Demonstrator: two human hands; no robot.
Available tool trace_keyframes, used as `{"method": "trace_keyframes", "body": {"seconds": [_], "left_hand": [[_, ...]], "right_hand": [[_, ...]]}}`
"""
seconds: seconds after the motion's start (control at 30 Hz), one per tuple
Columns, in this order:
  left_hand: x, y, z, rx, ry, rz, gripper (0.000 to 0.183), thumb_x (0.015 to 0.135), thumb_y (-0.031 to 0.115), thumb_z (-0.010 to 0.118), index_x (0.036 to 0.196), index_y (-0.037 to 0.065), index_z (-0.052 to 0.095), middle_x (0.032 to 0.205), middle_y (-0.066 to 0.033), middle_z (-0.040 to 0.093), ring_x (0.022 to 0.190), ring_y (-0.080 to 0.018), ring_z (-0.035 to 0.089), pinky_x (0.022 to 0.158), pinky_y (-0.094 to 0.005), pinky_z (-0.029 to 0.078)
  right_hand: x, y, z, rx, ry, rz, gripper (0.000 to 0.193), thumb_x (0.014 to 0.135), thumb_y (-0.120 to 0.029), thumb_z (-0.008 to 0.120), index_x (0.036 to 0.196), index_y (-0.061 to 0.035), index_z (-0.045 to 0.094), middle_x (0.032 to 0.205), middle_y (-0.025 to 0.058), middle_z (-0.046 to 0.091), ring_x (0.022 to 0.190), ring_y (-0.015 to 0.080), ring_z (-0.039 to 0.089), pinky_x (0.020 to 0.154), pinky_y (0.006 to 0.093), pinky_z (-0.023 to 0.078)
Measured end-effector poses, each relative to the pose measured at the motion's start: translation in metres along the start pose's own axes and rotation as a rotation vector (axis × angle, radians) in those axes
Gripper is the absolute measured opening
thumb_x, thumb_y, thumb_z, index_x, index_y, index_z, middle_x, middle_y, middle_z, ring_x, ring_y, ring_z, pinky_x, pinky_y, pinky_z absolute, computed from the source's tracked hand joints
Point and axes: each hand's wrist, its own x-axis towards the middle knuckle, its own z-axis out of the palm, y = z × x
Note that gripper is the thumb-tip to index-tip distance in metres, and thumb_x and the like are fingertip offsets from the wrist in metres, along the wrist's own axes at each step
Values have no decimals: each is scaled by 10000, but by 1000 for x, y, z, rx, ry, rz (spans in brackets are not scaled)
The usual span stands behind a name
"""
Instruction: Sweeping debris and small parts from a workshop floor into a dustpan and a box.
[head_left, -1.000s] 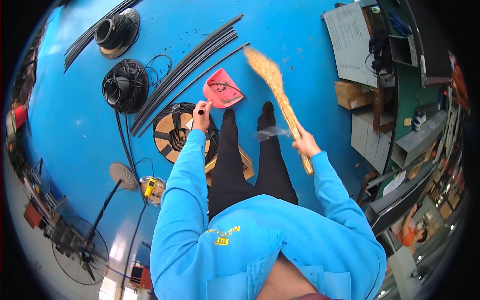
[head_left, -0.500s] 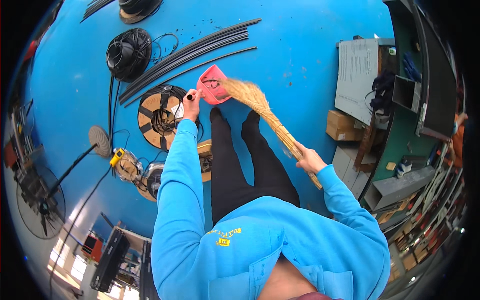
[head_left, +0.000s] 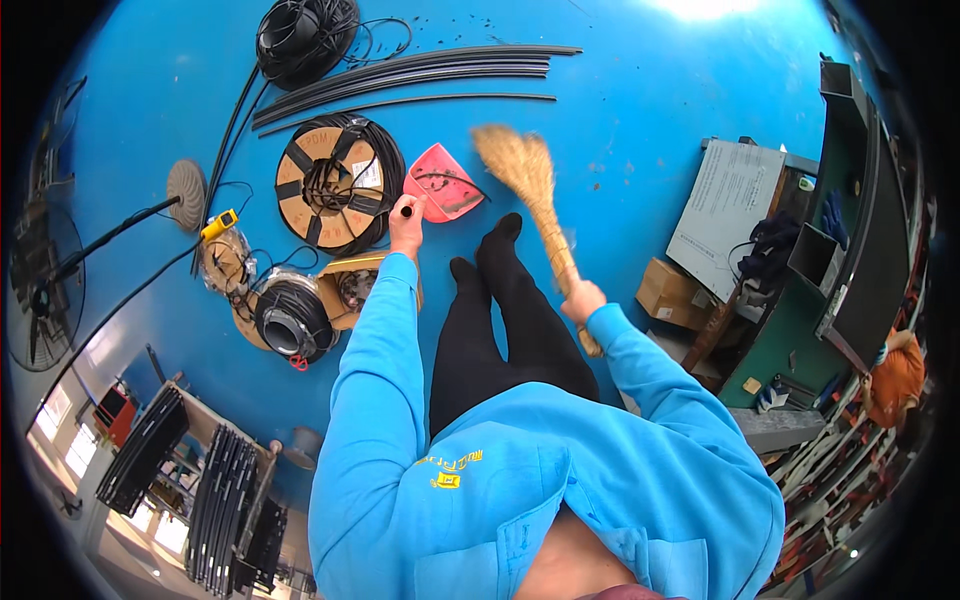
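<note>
My left hand is closed round the dark handle of a pink dustpan, held low over the blue floor. Dark scraps lie in the pan, and a thin black strip crosses it and sticks out past its right edge. In my right hand is the bound shaft of a straw broom, its bristles pointing away from me. The bristle end is to the right of the dustpan and apart from it. Small dark bits are scattered on the floor right of the broom.
A large cable reel lies just left of the dustpan. Long black strips stretch across the floor beyond. Smaller coils and an open box sit nearer left. A cardboard box and a workbench stand at right.
The broom has swung away from the dustpan, its bristles now right of it. My body has turned and my feet have shifted. The black strip now juts from the pan.
</note>
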Motion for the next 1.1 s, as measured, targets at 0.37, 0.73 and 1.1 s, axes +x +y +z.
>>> {"method": "trace_keyframes", "body": {"seconds": [0.37, 0.73, 1.1], "left_hand": [[-42, -23, -24, 29, 22, 44, 258, 817, 175, 606, 658, 36, 458, 639, -35, 464, 586, -172, 398, 575, -296, 363], [-111, -45, -22, 32, 108, 109, 261, 840, 176, 590, 663, 34, 460, 633, -7, 448, 580, -134, 384, 565, -262, 351], [-155, -65, -76, -132, 179, 77, 221, 817, 150, 601, 674, 36, 476, 681, -39, 497, 625, -172, 423, 609, -283, 371]], "right_hand": [[-78, 35, -37, 562, -125, -99, 805, 641, -37, 596, 1382, -127, 294, 1063, 145, 559, 743, 272, 571, 649, 322, 477], [-34, 0, 82, -198, 36, -52, 755, 634, -62, 595, 1332, -128, 313, 964, 205, 611, 788, 374, 602, 680, 423, 491], [-182, 26, 3, 403, -173, -74, 830, 606, 27, 584, 1377, -108, 305, 1258, 136, 458, 1003, 261, 503, 846, 282, 416]]}}
